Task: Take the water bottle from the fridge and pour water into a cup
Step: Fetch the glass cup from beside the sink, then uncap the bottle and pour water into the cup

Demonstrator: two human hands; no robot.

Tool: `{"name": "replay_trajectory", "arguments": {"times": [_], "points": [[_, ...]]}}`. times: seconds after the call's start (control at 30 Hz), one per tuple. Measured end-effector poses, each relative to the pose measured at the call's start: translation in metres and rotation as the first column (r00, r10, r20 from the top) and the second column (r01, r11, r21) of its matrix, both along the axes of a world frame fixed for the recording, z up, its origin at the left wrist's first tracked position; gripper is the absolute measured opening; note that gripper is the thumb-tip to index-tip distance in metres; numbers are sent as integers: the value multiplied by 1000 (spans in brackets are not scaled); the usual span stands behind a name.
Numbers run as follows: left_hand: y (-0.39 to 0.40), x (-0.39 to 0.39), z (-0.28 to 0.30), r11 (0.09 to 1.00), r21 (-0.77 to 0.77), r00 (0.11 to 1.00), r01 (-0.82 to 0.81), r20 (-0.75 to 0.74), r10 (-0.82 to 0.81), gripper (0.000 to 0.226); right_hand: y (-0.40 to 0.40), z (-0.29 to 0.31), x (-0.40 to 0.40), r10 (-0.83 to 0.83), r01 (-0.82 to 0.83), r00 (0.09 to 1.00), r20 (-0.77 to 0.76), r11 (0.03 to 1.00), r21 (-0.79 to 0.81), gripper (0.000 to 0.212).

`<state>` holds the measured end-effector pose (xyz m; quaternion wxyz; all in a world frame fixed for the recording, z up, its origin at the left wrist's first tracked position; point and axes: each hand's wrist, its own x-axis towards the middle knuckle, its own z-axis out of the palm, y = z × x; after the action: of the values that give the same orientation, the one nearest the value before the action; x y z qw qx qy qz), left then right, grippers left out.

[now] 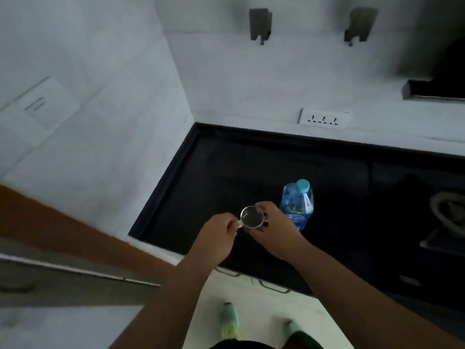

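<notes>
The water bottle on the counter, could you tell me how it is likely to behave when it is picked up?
The water bottle looks like thin clear plastic, so it may give a little under a firm grip. It appears well filled, so probably fairly heavy for its size. Its cap is still on, so spilling seems unlikely. It stands upright on the dark counter and could tip if nudged high.

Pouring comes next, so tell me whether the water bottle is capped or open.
Capped. The water bottle stands upright on the counter with its light blue cap on top.
</notes>
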<state>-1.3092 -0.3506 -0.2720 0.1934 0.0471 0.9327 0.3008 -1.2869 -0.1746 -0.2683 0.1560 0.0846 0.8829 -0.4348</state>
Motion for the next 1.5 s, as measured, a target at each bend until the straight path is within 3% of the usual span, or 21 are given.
{"name": "replay_trajectory", "arguments": {"times": [0.07,0.17,0.23,0.3,0.6,0.83,0.97,1.07,1.23,1.33,1.43,1.5], "points": [[0,-23,-15,996,-38,996,83,15,-82,16,-4,-18,-9,-93,94,995,34,995,-16,61],[2,-49,-40,981,-76,983,177,52,-174,21,-5,-52,-19,-161,166,983,83,985,-47,69],[6,-60,-53,974,-74,974,214,93,-207,23,-11,-41,-19,-208,216,969,134,975,-49,74],[10,-69,-66,969,-75,967,234,122,-224,23,-13,-36,-18,-233,244,953,193,969,-31,67],[28,-83,-100,980,-82,968,184,191,-166,23,-12,-53,-36,-276,295,914,298,955,-18,50],[31,-77,-96,981,-36,949,189,263,-173,31,-10,-47,-36,-261,293,898,353,955,-40,59],[27,-77,-82,988,-12,935,154,324,-142,56,-4,-32,-27,-170,171,941,292,985,23,44],[30,-79,-62,987,16,940,158,304,-156,63,8,-17,-13,-148,144,959,240,989,37,49],[58,-81,-16,960,94,962,262,56,-268,75,37,30,-6,-337,342,940,-58,933,116,22],[89,-83,-1,912,84,916,401,-13,-402,94,58,50,-23,-371,414,905,-210,881,228,26],[113,-81,-6,880,54,880,472,30,-474,107,68,49,-43,-342,331,939,-44,859,391,44],[122,-77,-15,891,46,890,452,42,-454,109,69,41,-49,-288,242,957,35,859,452,41]]}}
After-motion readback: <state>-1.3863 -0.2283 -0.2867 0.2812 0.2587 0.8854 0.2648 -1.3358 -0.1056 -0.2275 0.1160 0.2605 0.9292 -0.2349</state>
